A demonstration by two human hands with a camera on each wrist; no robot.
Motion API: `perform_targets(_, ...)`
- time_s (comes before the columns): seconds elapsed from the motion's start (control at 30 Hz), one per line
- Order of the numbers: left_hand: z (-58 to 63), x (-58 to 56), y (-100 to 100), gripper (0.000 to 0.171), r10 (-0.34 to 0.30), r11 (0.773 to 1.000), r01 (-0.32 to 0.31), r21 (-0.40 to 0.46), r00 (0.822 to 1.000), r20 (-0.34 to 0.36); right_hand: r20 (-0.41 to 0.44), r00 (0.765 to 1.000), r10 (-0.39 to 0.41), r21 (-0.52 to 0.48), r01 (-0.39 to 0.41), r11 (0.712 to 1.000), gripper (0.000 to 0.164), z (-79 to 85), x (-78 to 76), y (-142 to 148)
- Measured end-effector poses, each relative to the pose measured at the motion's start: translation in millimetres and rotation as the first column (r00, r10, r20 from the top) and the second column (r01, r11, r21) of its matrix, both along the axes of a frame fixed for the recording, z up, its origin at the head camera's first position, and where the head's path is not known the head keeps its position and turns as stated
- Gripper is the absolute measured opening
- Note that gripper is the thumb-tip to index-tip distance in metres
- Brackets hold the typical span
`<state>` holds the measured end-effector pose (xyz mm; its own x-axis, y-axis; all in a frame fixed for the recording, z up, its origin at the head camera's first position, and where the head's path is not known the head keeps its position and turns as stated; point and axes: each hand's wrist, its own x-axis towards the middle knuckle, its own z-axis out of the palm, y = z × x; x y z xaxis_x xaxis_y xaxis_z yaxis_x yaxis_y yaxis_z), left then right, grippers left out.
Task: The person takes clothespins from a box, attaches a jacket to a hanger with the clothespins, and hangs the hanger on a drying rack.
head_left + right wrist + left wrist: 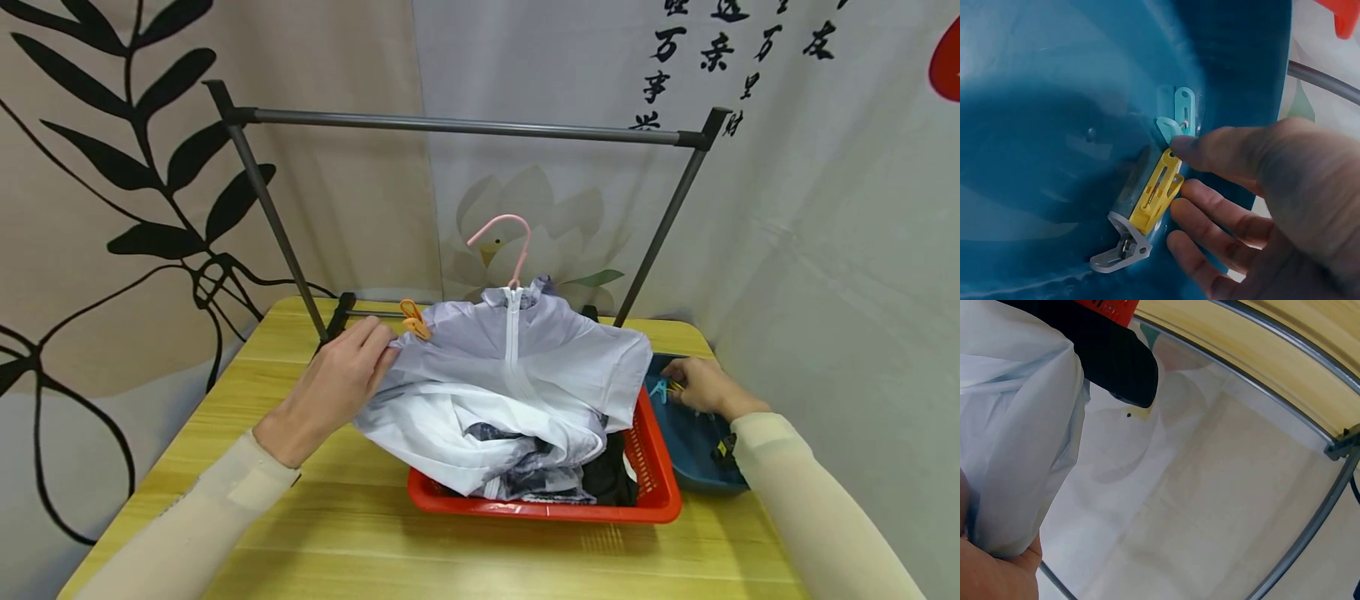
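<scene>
A white zip-front shirt (510, 354) on a pink hanger (519, 250) lies over a red basket (547, 510). At its left shoulder my left hand (337, 392) holds the fabric; the left wrist view shows the thumb side against the white cloth (1029, 437). An orange clothespin (415, 321) is clipped near those fingers. My right hand (705, 387) reaches into a blue basin (693, 446). In the right wrist view its thumb and loosely bent fingers touch or nearly touch a yellow clothespin (1157, 194) and a turquoise clothespin (1185, 112). Below lies a grey clothespin (1121, 247).
A dark metal rack stands behind the basket, its top bar (465, 125) above the hanger hook. Dark and patterned clothes (611, 475) lie in the basket under the shirt. Everything rests on a yellow wooden table (337, 517), with a printed curtain behind.
</scene>
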<state>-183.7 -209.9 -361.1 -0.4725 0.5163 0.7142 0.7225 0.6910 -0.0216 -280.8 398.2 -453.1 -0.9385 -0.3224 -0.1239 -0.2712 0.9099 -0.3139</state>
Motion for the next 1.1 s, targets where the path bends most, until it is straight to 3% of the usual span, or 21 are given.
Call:
perform_targets(0.33,0.2,0.1,-0.5,0.030,-0.006,1.000,0.006,0.001,1.000,-0.001,0.042,0.998,-0.049,0.012,0.049,0.999,0.043,-3.2,4.1,-0.4)
perform_targets(0.6,0.7,0.7,-0.5,0.017,-0.005,1.000,0.005,0.003,1.000,0.009,0.088,0.993,-0.076,-0.004,0.077,0.997,0.051,-2.0,9.6,-1.2)
perform_targets(1.1,4.0,2.9,-1.0,0.014,-0.005,1.000,0.005,-0.004,1.000,0.018,0.035,0.997,-0.073,-0.031,0.075,0.997,0.047,7.0,14.9,-1.0)
